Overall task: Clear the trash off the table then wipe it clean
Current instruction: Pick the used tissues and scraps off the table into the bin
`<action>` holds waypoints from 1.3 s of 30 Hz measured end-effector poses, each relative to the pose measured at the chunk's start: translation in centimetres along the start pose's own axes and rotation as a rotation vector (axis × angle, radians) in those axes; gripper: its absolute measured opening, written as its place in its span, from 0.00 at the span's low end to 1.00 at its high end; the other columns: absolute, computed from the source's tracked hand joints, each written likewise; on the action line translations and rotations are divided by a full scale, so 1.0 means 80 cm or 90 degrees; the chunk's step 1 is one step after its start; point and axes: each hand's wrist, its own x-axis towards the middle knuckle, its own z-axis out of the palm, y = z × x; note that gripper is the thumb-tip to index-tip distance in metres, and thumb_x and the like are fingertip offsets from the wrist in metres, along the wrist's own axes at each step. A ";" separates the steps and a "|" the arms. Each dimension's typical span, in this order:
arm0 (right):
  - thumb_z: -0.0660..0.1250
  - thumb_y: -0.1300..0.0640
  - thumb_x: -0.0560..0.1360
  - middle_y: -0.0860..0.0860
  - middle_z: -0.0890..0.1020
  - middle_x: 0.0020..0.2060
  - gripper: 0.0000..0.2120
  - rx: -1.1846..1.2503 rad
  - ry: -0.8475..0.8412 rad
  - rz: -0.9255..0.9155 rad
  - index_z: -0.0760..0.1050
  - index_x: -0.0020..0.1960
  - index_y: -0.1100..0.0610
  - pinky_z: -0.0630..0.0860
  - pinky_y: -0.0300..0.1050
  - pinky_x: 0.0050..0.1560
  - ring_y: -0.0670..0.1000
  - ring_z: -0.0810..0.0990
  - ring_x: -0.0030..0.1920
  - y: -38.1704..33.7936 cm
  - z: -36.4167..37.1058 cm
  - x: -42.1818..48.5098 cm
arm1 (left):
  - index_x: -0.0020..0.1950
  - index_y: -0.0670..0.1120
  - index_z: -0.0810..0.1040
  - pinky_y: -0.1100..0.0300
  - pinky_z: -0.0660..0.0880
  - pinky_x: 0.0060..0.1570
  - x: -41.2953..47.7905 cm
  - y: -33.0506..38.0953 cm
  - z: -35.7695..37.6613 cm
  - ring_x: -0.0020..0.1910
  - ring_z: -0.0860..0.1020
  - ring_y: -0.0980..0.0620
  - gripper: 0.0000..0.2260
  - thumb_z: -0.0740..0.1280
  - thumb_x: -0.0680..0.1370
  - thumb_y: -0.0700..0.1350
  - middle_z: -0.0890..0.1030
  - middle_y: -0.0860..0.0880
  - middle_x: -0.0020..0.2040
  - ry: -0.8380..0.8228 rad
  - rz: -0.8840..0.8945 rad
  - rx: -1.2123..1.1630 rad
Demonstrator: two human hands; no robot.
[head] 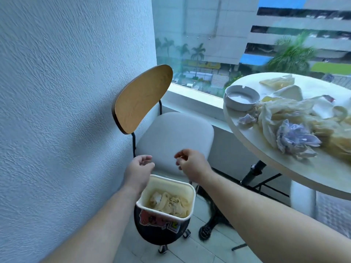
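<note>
A small trash bin (187,205) with a white rim and a dark stickered body stands on the floor below me, with crumpled paper and plastic inside. My left hand (139,167) and my right hand (190,164) hover just above its far rim, fingers loosely curled, holding nothing. At the right, the round pale table (284,168) carries crumpled purple-white paper balls (296,141), a small paper wad (247,120), crinkled yellowish plastic bags (284,112) and wrappers (277,82).
A white ashtray (241,97) sits at the table's left edge. A chair (171,137) with a wooden backrest and grey seat stands against the textured wall, right behind the bin. Black tripod legs (254,175) and a dark chair base (210,221) stand on the floor under the table.
</note>
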 end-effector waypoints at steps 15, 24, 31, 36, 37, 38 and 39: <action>0.62 0.64 0.79 0.54 0.87 0.39 0.12 0.121 0.326 -0.169 0.82 0.51 0.51 0.83 0.48 0.44 0.52 0.87 0.37 -0.145 -0.262 -0.085 | 0.57 0.48 0.83 0.54 0.79 0.52 -0.077 0.304 0.082 0.47 0.81 0.51 0.09 0.70 0.78 0.41 0.84 0.53 0.50 -0.096 0.379 -0.066; 0.63 0.64 0.80 0.51 0.87 0.39 0.11 0.093 0.416 -0.159 0.81 0.52 0.50 0.85 0.53 0.43 0.49 0.87 0.35 -0.089 -0.391 -0.116 | 0.53 0.49 0.83 0.51 0.82 0.54 -0.107 0.369 0.218 0.43 0.82 0.52 0.09 0.71 0.74 0.42 0.85 0.54 0.48 -0.175 0.432 -0.094; 0.63 0.64 0.81 0.53 0.87 0.41 0.12 0.088 0.433 -0.157 0.79 0.51 0.49 0.85 0.55 0.43 0.53 0.88 0.39 -0.032 -0.476 -0.121 | 0.52 0.49 0.84 0.45 0.83 0.58 -0.122 0.392 0.322 0.51 0.84 0.48 0.11 0.70 0.71 0.46 0.86 0.50 0.50 -0.217 0.426 -0.103; 0.62 0.66 0.81 0.55 0.86 0.42 0.11 0.102 0.445 -0.144 0.79 0.53 0.52 0.84 0.51 0.38 0.52 0.86 0.37 0.002 -0.524 -0.121 | 0.53 0.47 0.84 0.48 0.82 0.58 -0.119 0.396 0.368 0.51 0.84 0.47 0.13 0.70 0.69 0.46 0.86 0.47 0.51 -0.253 0.402 -0.099; 0.62 0.66 0.81 0.55 0.86 0.43 0.11 0.103 0.447 -0.136 0.79 0.52 0.52 0.83 0.48 0.35 0.51 0.85 0.37 0.009 -0.531 -0.119 | 0.53 0.47 0.84 0.49 0.82 0.57 -0.117 0.395 0.374 0.50 0.84 0.47 0.13 0.69 0.69 0.46 0.86 0.47 0.51 -0.262 0.405 -0.081; 0.63 0.66 0.81 0.55 0.86 0.43 0.11 0.104 0.449 -0.130 0.79 0.53 0.52 0.82 0.45 0.33 0.51 0.85 0.37 0.015 -0.537 -0.116 | 0.53 0.47 0.84 0.51 0.81 0.57 -0.113 0.395 0.379 0.50 0.84 0.49 0.12 0.69 0.70 0.44 0.86 0.47 0.51 -0.268 0.413 -0.051; 0.63 0.66 0.81 0.55 0.86 0.42 0.11 0.099 0.453 -0.125 0.79 0.53 0.52 0.82 0.44 0.33 0.51 0.86 0.37 0.020 -0.543 -0.113 | 0.53 0.47 0.84 0.52 0.81 0.58 -0.107 0.394 0.383 0.51 0.83 0.50 0.11 0.69 0.72 0.41 0.86 0.48 0.53 -0.277 0.428 -0.005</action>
